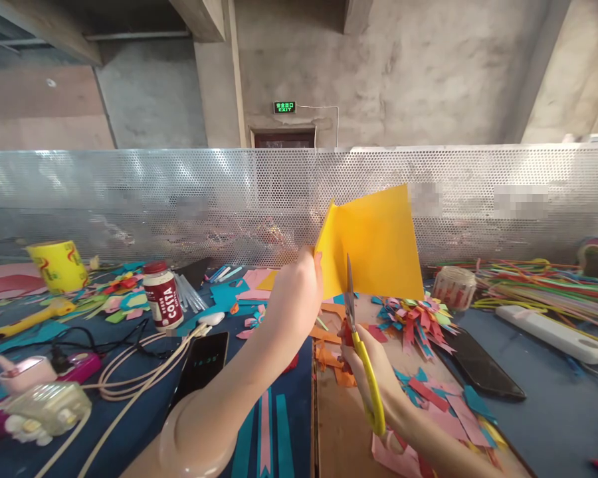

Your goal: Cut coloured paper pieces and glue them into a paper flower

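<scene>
Held up above the table is a yellow sheet of paper [379, 245], with a bend near its left side. My left hand [301, 285] grips it by the left edge, fingers mostly hidden behind the wrist and the paper. In my right hand [366, 358] is a pair of scissors [367, 382] with yellow handles, blades pointing up. The blades overlap the lower part of the sheet in view; whether they touch it I cannot tell. Below lie orange paper scraps [329, 355] and, to the right, a heap of colourful cut paper strips [418, 322].
On the left stand a Costa bottle [163, 297], a phone [199, 365], coiled cables [129, 365], a yellow glue gun [34, 317] and a yellow tape roll [58, 267]. To the right lie another phone [486, 364], a glass jar [454, 289] and a power strip [555, 334]. A perforated metal screen [204, 199] rises behind.
</scene>
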A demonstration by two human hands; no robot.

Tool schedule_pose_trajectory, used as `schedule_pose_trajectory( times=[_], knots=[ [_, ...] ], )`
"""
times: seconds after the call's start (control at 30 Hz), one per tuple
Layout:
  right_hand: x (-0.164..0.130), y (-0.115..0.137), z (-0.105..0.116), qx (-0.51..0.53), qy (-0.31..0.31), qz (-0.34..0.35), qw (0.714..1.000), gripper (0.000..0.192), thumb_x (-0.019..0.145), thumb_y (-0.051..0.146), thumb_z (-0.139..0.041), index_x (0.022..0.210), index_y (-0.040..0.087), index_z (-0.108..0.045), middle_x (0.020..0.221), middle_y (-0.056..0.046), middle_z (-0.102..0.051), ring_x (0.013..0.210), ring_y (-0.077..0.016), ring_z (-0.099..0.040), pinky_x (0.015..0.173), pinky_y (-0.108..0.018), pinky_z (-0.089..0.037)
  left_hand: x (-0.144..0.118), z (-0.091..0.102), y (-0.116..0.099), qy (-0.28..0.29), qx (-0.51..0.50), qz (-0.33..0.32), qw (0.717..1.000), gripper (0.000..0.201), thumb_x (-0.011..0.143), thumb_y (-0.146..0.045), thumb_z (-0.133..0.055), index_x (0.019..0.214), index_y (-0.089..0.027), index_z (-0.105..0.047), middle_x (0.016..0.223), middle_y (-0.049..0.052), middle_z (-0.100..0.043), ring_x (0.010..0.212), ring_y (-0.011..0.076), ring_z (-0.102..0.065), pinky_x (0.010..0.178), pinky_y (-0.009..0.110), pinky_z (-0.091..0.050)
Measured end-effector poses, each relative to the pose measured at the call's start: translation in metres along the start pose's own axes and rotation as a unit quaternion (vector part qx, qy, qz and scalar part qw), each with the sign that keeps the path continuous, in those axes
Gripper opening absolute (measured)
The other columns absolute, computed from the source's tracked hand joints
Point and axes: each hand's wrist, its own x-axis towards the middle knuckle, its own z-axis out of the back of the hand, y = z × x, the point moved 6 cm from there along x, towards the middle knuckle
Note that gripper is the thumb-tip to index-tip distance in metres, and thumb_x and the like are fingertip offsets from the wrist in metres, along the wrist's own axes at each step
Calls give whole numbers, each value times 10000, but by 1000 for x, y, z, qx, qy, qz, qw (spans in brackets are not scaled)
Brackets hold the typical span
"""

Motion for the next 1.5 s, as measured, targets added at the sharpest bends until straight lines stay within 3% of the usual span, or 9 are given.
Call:
schedule_pose_trajectory(
  times=[0.2,0.5,0.87,1.13,1.5],
  knots=[
    [-2,-3,0,-13,-13,4,1000,18,701,203,-411,703,195,-395,643,30,-444,605,-130,-418,581,-245,-347,-2,-1,-1,-2,0,-8,1000,299,898,-274,-272,932,-128,-531,506,20,-544,456,130,-541,425,212,-348],
    [-1,-5,-3,4,-9,-25,1000,107,716,213,-407,642,205,-331,567,52,-395,526,-99,-366,497,-215,-308,-3,0,-4,0,14,-7,1000,311,909,-289,-254,912,-130,-521,538,35,-563,468,137,-557,424,213,-343],
    [-2,-16,-10,41,8,-44,998,125,753,238,-410,654,208,-340,495,64,-409,444,-90,-399,431,-206,-316,-3,0,-5,1,13,-8,1000,308,906,-273,-257,913,-131,-530,496,20,-541,438,133,-551,414,209,-335],
    [-4,-2,-6,40,-2,-34,999,118,717,218,-396,626,214,-322,489,68,-382,430,-87,-386,401,-198,-310,-3,0,-3,1,8,-14,1000,311,907,-268,-258,908,-128,-535,493,22,-540,425,129,-540,408,209,-337],
    [-3,-15,-10,45,0,-42,998,167,743,223,-405,615,217,-299,464,78,-364,399,-87,-417,391,-199,-315,-1,3,-2,-7,-4,4,1000,334,901,-297,-269,895,-127,-557,454,2,-505,421,120,-526,403,201,-341]
  ],
)
